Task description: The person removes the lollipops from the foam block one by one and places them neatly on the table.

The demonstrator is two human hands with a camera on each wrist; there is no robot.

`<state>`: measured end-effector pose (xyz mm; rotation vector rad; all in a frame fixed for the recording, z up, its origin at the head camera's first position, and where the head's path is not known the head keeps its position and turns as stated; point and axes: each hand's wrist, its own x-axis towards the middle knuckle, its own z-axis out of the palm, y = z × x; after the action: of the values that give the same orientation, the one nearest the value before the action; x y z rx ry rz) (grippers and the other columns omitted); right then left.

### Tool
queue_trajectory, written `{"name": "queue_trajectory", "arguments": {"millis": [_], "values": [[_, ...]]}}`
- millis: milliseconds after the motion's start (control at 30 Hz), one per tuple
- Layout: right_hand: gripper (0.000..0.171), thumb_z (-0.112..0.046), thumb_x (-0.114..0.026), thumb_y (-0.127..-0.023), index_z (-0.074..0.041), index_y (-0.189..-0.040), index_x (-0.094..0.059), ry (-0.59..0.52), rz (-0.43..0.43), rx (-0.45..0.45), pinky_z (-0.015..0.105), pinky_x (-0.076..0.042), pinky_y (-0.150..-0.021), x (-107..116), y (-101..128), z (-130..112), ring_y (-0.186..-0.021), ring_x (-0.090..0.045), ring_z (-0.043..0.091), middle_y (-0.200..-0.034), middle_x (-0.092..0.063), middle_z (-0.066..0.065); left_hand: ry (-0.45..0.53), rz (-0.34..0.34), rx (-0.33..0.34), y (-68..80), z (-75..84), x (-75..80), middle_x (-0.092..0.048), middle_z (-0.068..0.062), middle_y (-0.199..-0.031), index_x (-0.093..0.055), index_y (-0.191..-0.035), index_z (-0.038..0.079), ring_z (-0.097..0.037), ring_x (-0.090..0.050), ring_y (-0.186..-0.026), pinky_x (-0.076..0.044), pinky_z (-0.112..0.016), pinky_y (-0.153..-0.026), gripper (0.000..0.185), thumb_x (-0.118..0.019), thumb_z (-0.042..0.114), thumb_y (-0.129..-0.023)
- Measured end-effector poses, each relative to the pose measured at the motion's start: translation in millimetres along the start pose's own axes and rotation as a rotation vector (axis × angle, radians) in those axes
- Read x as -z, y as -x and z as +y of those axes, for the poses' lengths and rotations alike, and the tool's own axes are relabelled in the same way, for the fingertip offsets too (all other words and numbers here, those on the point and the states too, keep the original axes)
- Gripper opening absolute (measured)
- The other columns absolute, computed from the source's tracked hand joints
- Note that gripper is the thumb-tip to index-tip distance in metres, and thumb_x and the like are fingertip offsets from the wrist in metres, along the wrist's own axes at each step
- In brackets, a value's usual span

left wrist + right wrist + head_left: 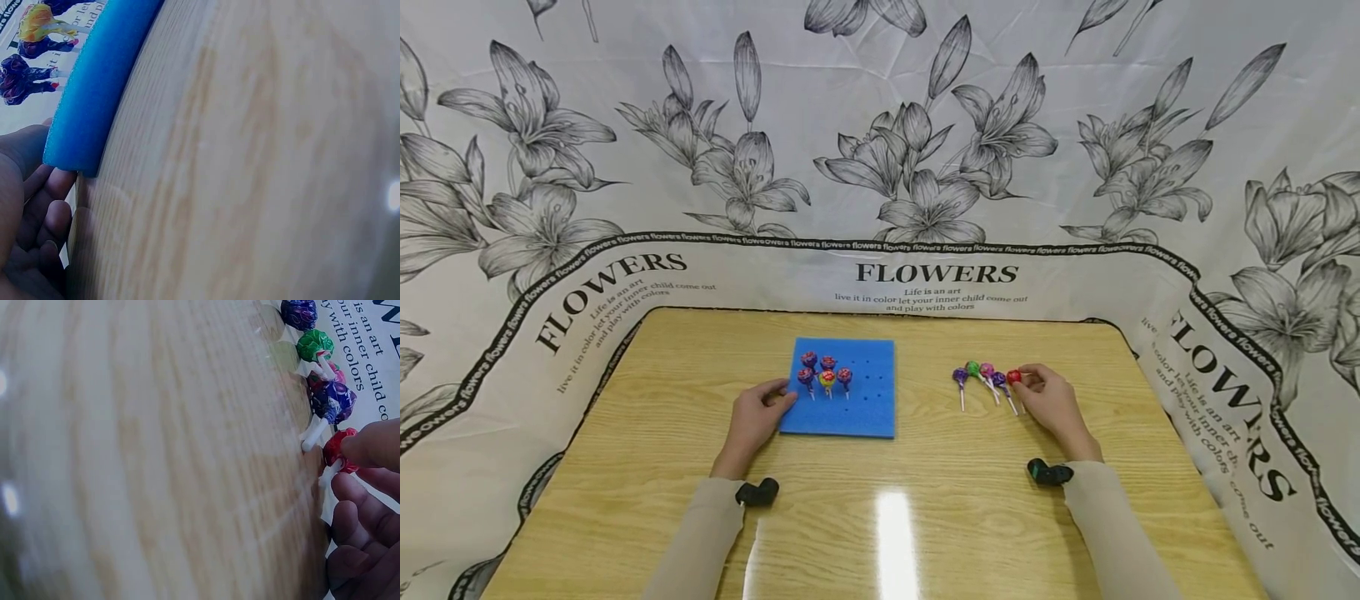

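Note:
My left hand (758,414) holds the left edge of a blue foam board (868,417), fingers at its side in the left wrist view. Several wrapped lollipops stand upright in the board's left part, a yellow one (827,379) among dark purple-and-red ones such as this lollipop (808,359). On the right, my right hand (1051,400) pinches a red lollipop (337,449) by its head, between thumb and finger. Beside it lie a purple lollipop (334,401), a pink lollipop (987,369), a green lollipop (314,345) and another purple lollipop (960,377).
Small holes (867,377) dot the right part of the foam board. Both things lie on a wood-grain table (925,467), with a strip of glare near its front. A white flower-printed cloth (936,279) walls the back and sides.

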<state>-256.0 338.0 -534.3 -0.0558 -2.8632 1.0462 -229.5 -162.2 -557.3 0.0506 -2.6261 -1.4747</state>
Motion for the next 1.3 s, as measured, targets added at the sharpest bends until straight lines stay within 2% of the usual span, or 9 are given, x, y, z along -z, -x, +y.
{"name": "queue_trajectory", "arguments": {"millis": [133, 300, 433, 700, 833, 933, 1133, 1300], "values": [[0.037, -0.015, -0.064, -0.098, 0.001, -0.131, -0.064, -0.003, 0.001, 0.010, 0.033, -0.049, -0.073, 0.4, 0.5, 0.7, -0.086, -0.063, 0.024, -0.100, -0.070, 0.018, 0.004, 0.002, -0.006, 0.9, 0.3, 0.1, -0.074, -0.011, -0.106, -0.073, -0.126, 0.003, -0.017, -0.060, -0.085, -0.048, -0.027, -0.074, 0.038, -0.075, 0.026, -0.096], [0.038, -0.015, -0.062, -0.098, 0.001, -0.133, -0.063, -0.002, -0.017, 0.009, 0.032, -0.048, -0.072, 1.1, 1.2, 2.4, -0.083, -0.062, 0.022, -0.100, -0.069, 0.017, -0.004, 0.000, -0.004, 0.3, -0.8, -0.4, -0.074, -0.011, -0.106, -0.073, -0.126, 0.003, -0.018, -0.061, -0.084, -0.049, -0.029, -0.074, 0.038, -0.075, 0.026, -0.096], [0.039, -0.017, -0.061, -0.098, 0.001, -0.133, -0.062, -0.006, -0.020, 0.012, 0.034, -0.051, -0.077, 1.6, 1.4, 4.0, -0.091, -0.066, 0.026, -0.105, -0.070, 0.018, -0.010, 0.000, 0.003, -0.3, -1.6, -0.9, -0.074, -0.011, -0.106, -0.073, -0.126, 0.004, -0.018, -0.061, -0.086, -0.049, -0.030, -0.076, 0.038, -0.075, 0.026, -0.096], [0.043, -0.027, -0.057, -0.104, 0.000, -0.137, -0.060, -0.038, -0.029, 0.002, 0.052, -0.053, -0.091, 5.2, 4.5, 0.6, -0.109, -0.067, 0.041, -0.116, -0.067, 0.024, -0.015, 0.006, 0.001, -0.3, -2.5, -1.1, -0.074, -0.010, -0.106, -0.073, -0.126, 0.003, -0.018, -0.061, -0.087, -0.049, -0.030, -0.076, 0.038, -0.076, 0.026, -0.096], [0.045, -0.031, -0.054, -0.107, 0.001, -0.138, -0.059, -0.066, -0.016, 0.004, 0.054, -0.052, -0.093, 9.9, 6.3, -2.2, -0.113, -0.065, 0.044, -0.120, -0.066, 0.026, -0.010, 0.003, 0.003, -0.5, -3.0, -1.1, -0.074, -0.010, -0.106, -0.073, -0.126, 0.004, -0.019, -0.061, -0.087, -0.049, -0.030, -0.077, 0.037, -0.075, 0.026, -0.096], [0.048, -0.035, -0.052, -0.108, -0.001, -0.140, -0.058, -0.073, 0.005, 0.007, 0.052, -0.051, -0.094, 14.7, 6.3, -5.3, -0.114, -0.064, 0.040, -0.122, -0.065, 0.023, -0.007, 0.000, 0.003, -0.8, -3.1, -1.1, -0.074, -0.011, -0.107, -0.073, -0.127, 0.004, -0.018, -0.062, -0.087, -0.049, -0.030, -0.077, 0.038, -0.075, 0.026, -0.096], [0.051, -0.040, -0.052, -0.107, -0.004, -0.144, -0.056, -0.112, 0.067, 0.047, 0.054, -0.048, -0.097, 20.5, 1.4, -32.2, -0.118, -0.059, 0.038, -0.127, -0.064, 0.022, -0.004, 0.002, 0.000, -1.0, -2.1, -0.5, -0.074, -0.011, -0.105, -0.073, -0.126, 0.003, -0.018, -0.060, -0.085, -0.048, -0.029, -0.075, 0.038, -0.075, 0.026, -0.096], [0.049, -0.037, -0.056, -0.106, -0.007, -0.145, -0.056, -0.188, 0.067, 0.089, 0.048, -0.049, -0.096, 7.4, -5.3, -64.7, -0.120, -0.059, 0.034, -0.129, -0.064, 0.019, -0.012, 0.003, -0.001, -0.3, -0.8, 0.0, -0.074, -0.010, -0.105, -0.073, -0.126, 0.003, -0.017, -0.060, -0.084, -0.048, -0.028, -0.074, 0.037, -0.075, 0.025, -0.096]]}}
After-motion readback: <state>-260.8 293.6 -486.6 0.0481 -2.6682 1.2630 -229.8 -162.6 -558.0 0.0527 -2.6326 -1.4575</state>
